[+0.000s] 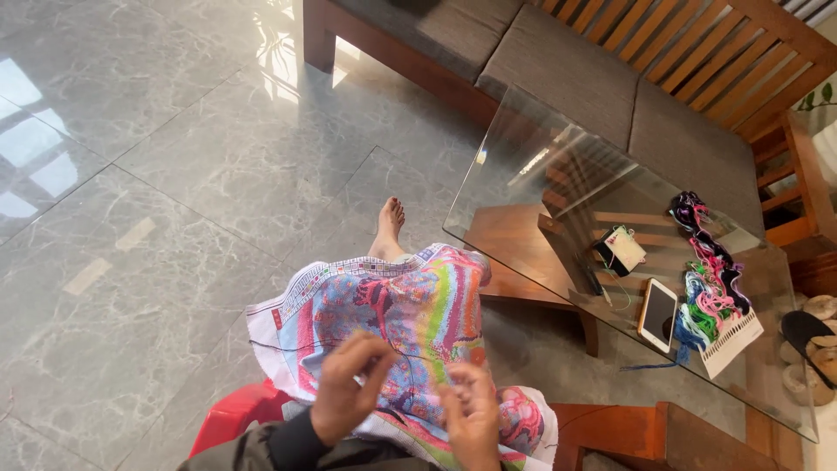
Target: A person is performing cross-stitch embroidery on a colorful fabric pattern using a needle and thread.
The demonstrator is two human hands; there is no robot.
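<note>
A colourful cross-stitch cloth (410,314) lies across my lap, with pink, blue, green and yellow stitched areas and a white border. My left hand (344,384) is over its near part with fingers bent, pinching the cloth or a thin dark thread (288,347) that runs left across the fabric. Just to the right, my right hand (473,417) rests on the cloth, its fingers curled close together. Any needle is too small to see. My bare foot (388,228) sticks out beyond the cloth on the grey floor.
A glass-topped wooden table (540,174) stands at right, holding a phone (657,314), a thread card with bundled coloured threads (715,296) and a small pouch (621,251). Behind stands a wooden bench with grey cushions (567,70). A red plastic stool (235,414) is under me.
</note>
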